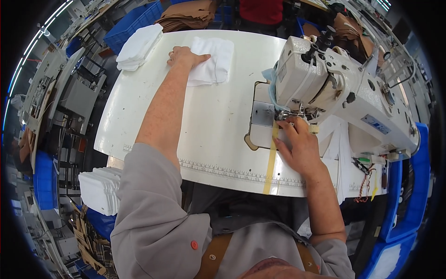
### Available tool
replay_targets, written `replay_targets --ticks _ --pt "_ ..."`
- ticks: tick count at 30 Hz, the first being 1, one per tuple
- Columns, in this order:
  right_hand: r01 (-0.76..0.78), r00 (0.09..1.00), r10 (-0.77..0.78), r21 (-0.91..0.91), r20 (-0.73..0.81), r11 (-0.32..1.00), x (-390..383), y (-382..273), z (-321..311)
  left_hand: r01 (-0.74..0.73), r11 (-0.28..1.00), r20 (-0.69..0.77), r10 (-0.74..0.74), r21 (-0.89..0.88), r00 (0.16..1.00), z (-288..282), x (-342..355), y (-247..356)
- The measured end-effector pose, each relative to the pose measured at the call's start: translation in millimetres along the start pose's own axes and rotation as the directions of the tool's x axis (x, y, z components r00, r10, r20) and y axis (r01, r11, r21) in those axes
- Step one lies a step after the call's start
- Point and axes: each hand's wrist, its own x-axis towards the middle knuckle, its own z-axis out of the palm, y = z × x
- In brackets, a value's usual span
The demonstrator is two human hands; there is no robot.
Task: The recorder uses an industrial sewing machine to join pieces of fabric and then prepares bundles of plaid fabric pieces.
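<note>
My left hand (pixel 186 59), thumb apart from its curled fingers, rests on the left part of a white folded fabric piece (pixel 213 58) at the back of the white sewing table (pixel 134 116). My right hand (pixel 297 144) is at the sewing machine's presser foot (pixel 287 115), thumb and index finger apart beside a yellow strip (pixel 268 179) running toward the front edge; I see nothing held in it. A light blue strip (pixel 270 83) hangs at the left of the white machine head (pixel 302 65). A stack of white pieces (pixel 139 46) lies at the back left corner.
More white pieces (pixel 100 188) are stacked at front left. Blue bins (pixel 46 179) stand at left, behind and at right (pixel 409 186). Small tools (pixel 362 165) and white strips (pixel 343 167) lie right of my right hand. Brown bundles (pixel 186 16) sit behind the table.
</note>
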Motion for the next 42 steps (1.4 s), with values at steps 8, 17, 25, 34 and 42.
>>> replay_targets --ticks 8,17,25,34,42 --pt "0.044 0.998 -0.039 0.132 -0.041 0.99 -2 3 -3 -0.222 0.167 -0.1 0.537 -0.961 0.838 -23 -118 -50" --pt "-0.136 0.989 0.074 0.978 0.126 0.158 -61 -49 -30 -0.026 0.018 -0.01 0.61 -1.0 0.792 -6 -359 -41" --pt "-0.352 0.85 0.526 0.704 -0.036 0.617 -220 -3 -145 0.018 0.051 0.053 0.884 -0.999 0.465 30 -403 2" --pt "-0.568 0.482 0.705 0.428 -0.52 0.703 -453 30 -363 -0.12 0.213 0.14 0.885 -0.97 0.444 51 -400 62" --pt "-0.955 -0.098 0.52 0.226 -0.849 0.19 -634 103 -444 -0.185 0.249 0.142 0.879 -0.951 0.455 62 -394 87"
